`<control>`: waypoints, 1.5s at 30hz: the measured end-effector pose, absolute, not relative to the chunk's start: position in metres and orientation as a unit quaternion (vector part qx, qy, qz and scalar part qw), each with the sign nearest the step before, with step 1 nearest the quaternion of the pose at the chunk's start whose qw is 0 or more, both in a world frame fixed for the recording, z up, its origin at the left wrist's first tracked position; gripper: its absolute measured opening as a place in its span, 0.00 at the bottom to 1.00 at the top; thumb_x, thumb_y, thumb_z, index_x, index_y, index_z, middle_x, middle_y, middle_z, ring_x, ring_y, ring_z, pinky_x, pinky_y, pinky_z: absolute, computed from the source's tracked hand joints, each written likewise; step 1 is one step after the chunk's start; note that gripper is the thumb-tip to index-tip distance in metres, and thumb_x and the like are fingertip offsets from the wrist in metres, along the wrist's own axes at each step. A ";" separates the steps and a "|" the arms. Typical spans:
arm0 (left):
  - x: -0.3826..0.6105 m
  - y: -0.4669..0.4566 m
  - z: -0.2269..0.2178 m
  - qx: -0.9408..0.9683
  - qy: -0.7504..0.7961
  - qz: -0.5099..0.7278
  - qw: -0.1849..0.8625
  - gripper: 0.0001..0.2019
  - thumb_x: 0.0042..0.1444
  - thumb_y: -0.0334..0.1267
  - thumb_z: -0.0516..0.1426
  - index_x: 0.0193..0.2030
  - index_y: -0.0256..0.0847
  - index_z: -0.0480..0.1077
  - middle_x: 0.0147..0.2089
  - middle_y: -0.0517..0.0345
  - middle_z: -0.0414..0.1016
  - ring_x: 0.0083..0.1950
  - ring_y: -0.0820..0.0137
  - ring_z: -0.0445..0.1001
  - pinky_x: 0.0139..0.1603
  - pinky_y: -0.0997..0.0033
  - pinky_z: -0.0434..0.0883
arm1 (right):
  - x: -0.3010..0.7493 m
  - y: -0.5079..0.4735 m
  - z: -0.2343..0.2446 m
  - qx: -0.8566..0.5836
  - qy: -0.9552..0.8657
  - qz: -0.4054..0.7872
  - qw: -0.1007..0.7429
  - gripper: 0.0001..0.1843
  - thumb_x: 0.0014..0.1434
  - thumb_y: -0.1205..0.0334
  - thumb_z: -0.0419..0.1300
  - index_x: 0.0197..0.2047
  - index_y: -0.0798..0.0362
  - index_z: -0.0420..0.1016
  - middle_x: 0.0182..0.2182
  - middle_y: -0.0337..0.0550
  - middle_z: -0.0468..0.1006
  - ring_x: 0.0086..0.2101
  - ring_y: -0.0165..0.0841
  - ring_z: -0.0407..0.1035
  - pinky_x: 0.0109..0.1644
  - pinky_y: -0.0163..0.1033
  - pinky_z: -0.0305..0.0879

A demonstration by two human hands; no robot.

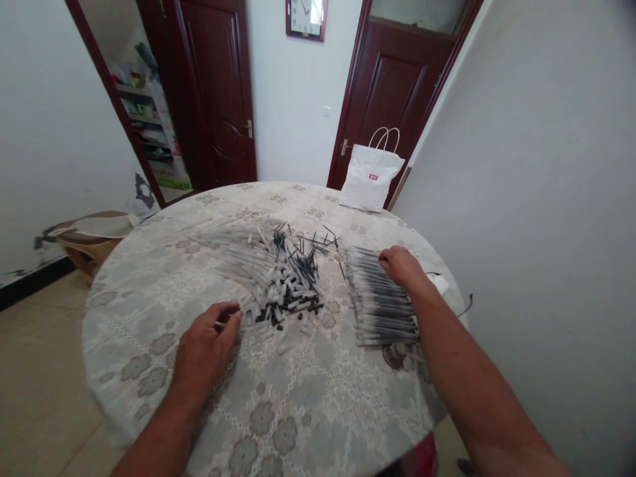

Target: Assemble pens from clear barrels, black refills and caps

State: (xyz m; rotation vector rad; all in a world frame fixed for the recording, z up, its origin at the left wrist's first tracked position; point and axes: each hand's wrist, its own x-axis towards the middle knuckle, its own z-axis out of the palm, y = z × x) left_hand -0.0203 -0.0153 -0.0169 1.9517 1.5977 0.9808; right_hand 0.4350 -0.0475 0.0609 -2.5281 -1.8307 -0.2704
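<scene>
A round table [298, 411] with a patterned cloth carries pen parts. My left hand [206, 348] rests at the near edge of a heap of clear pen barrels [248, 265], its fingers curled in a pinch on one of them. Small black caps [288, 306] and thin black refills [303, 258] lie mixed in the heap's right side. My right hand [400, 265] lies on the far end of a neat row of assembled pens [380, 305], fingers bent down onto them.
A white paper bag [370, 177] stands at the table's far edge by a dark red door [392, 86]. A white wall runs close along the right. A low wooden stool [89, 242] sits on the floor at left. A black cable [464, 308] hangs off the right rim.
</scene>
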 end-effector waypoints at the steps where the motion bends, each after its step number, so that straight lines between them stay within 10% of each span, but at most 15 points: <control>1: -0.020 -0.015 -0.017 0.705 0.579 0.349 0.214 0.17 0.60 0.52 0.56 0.48 0.45 0.77 0.42 0.52 0.82 0.40 0.58 0.80 0.44 0.63 0.72 | 0.437 -0.044 0.058 -0.809 -0.581 -0.086 0.002 0.14 0.66 0.63 0.58 0.47 0.53 0.85 0.45 0.54 0.80 0.47 0.40 0.72 0.51 0.39 0.63; 18: -0.021 -0.008 -0.035 0.773 0.510 0.350 0.141 0.14 0.60 0.45 0.55 0.46 0.40 0.75 0.48 0.45 0.79 0.53 0.54 0.76 0.59 0.56 0.69 | 0.347 -0.054 0.069 -0.752 -0.652 -0.067 0.065 0.15 0.68 0.61 0.55 0.52 0.52 0.80 0.47 0.53 0.82 0.48 0.42 0.74 0.51 0.40 0.64; 45: -0.011 -0.023 -0.040 0.767 0.577 0.282 0.009 0.15 0.60 0.34 0.55 0.52 0.37 0.74 0.46 0.43 0.77 0.50 0.53 0.72 0.55 0.54 0.67 | 0.255 -0.054 0.011 -0.674 -0.738 0.044 -0.009 0.11 0.69 0.58 0.55 0.45 0.51 0.78 0.43 0.48 0.77 0.43 0.37 0.74 0.42 0.37 0.58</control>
